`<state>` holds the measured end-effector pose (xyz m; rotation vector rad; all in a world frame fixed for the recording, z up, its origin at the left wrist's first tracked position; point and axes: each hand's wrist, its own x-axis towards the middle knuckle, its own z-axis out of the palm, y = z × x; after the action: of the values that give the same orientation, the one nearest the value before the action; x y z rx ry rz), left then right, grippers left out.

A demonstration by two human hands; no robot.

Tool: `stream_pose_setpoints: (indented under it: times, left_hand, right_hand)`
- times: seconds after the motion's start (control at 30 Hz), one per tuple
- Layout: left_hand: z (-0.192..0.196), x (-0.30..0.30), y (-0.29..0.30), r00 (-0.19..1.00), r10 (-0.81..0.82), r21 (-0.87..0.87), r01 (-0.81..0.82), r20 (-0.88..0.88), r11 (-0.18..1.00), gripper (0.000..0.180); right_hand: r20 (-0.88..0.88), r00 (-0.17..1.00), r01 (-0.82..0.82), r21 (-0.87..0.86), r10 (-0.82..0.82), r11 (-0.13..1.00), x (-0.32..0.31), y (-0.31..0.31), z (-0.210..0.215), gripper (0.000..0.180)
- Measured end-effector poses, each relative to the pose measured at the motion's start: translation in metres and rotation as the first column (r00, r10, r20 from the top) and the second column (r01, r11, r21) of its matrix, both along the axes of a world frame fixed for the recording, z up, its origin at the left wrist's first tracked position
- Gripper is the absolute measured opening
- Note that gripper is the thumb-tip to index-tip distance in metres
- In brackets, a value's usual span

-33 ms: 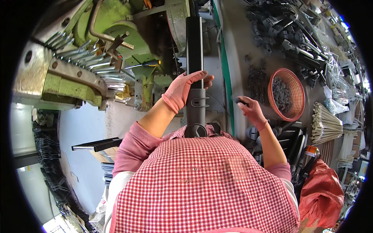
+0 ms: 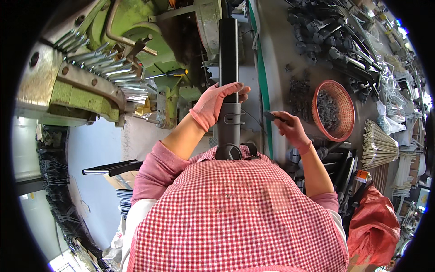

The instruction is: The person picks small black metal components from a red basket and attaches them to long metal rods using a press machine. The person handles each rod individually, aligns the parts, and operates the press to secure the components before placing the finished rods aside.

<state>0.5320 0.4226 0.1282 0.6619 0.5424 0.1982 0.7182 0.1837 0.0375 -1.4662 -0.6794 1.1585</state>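
A long black tube (image 2: 229, 50) runs from my chest up to the green press machine (image 2: 131, 22). My left hand (image 2: 216, 105), in a pink glove, is wrapped around the tube near its wider lower sleeve (image 2: 229, 131). To the right of the tube, over the grey bench (image 2: 276, 59), my right hand (image 2: 292, 130), also gloved in pink, pinches a small dark metal part (image 2: 272, 116). A red checked apron covers my front.
An orange basket (image 2: 317, 93) of small dark parts stands right of my right hand, with a loose pile of dark parts (image 2: 299, 90) beside it. Black tubes (image 2: 335, 41) lie at the back right. Pale rods (image 2: 378, 145) and a red bag (image 2: 374, 226) are at the right.
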Motion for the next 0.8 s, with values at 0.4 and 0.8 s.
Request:
stream_pose_setpoints:
  times: [0.4, 0.8]
  left_hand:
    - [-0.022, -0.050, 0.017, 0.996, 0.052, -0.243, -0.033, 0.071, 0.969, 0.019]
    - [-0.055, -0.117, 0.056, 0.733, 0.673, -0.230, -0.641, 0.100, 0.732, 0.015]
  right_hand:
    - [-0.175, 0.970, 0.170, -0.003, -0.168, 0.985, -0.137, 0.081, 0.088, 0.031]
    - [0.877, 0.433, -0.216, -0.126, 0.210, 0.968, -0.206, 0.181, 0.081, 0.060]
